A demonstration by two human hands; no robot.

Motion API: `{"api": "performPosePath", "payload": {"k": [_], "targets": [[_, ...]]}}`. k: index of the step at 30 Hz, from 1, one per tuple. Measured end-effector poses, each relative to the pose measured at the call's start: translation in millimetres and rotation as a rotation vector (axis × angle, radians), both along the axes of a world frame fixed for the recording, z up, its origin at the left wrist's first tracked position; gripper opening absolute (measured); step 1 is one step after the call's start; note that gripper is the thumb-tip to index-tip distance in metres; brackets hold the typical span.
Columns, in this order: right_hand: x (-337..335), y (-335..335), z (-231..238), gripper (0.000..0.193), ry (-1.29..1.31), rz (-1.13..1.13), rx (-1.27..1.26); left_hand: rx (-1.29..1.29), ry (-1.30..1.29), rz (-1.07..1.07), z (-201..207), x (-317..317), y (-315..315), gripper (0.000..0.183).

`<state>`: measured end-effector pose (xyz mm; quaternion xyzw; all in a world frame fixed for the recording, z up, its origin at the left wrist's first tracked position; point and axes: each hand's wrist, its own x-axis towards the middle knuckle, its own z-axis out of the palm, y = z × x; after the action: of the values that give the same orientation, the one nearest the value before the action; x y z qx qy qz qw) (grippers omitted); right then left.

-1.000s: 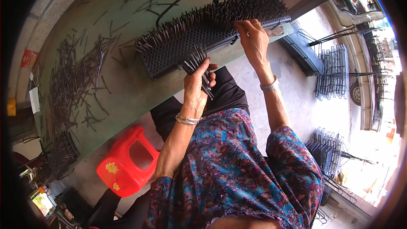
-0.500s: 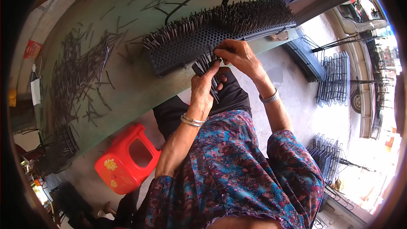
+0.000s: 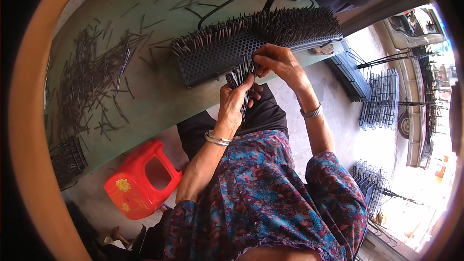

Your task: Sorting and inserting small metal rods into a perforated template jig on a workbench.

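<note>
My left hand [image 3: 234, 99] is closed round a bundle of thin dark rods [image 3: 237, 78], held upright in front of my lap. At the bundle's upper end my right hand [image 3: 278, 63] pinches with thumb and forefinger, seemingly on one rod; its fingertips partly hide it. Just beyond my hands, on the green table [image 3: 159, 101], stands a long black perforated rack [image 3: 208, 58] with round holes. Upright dark rods [image 3: 290, 24] fill its far part densely, while the near holes are bare.
Loose dark rods [image 3: 92, 77] lie heaped on the table's left. A red plastic stool [image 3: 130, 183] stands below the table edge. Black wire racks [image 3: 379, 99] are on the floor at right. A blurred bare arm-like shape [image 3: 29, 116] curves along the left edge.
My hands stay together at the bundle, with little change in grip. The view has shifted slightly, and the arm-like shape at the upper left now spans the whole left edge.
</note>
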<state>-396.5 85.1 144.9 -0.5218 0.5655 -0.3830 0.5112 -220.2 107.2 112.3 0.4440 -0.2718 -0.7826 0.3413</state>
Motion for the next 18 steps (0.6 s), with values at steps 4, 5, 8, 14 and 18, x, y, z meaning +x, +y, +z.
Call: {"api": "performPosePath", "payload": {"k": [4, 5, 8, 14, 18], "targets": [[-2, -2, 2, 0.021, -0.017, 0.019, 0.023, -0.003, -0.019, -0.007, -1, 0, -1, 0.026], [-3, -2, 3, 0.02, -0.005, 0.021, 0.031, -0.016, -0.032, 0.013, 0, -2, 0, 0.027], [-3, -1, 4, 0.019, -0.006, 0.022, 0.028, -0.079, -0.06, 0.046, 3, -3, 1, 0.027], [-8, 5, 12, 0.018, 0.007, -0.132, -0.077, 0.018, -0.024, 0.164, -12, -4, -3, 0.024], [-11, -5, 17, 0.013, 0.157, -0.381, -0.356, 0.071, 0.103, 0.144, -22, 1, -7, 0.022]]}}
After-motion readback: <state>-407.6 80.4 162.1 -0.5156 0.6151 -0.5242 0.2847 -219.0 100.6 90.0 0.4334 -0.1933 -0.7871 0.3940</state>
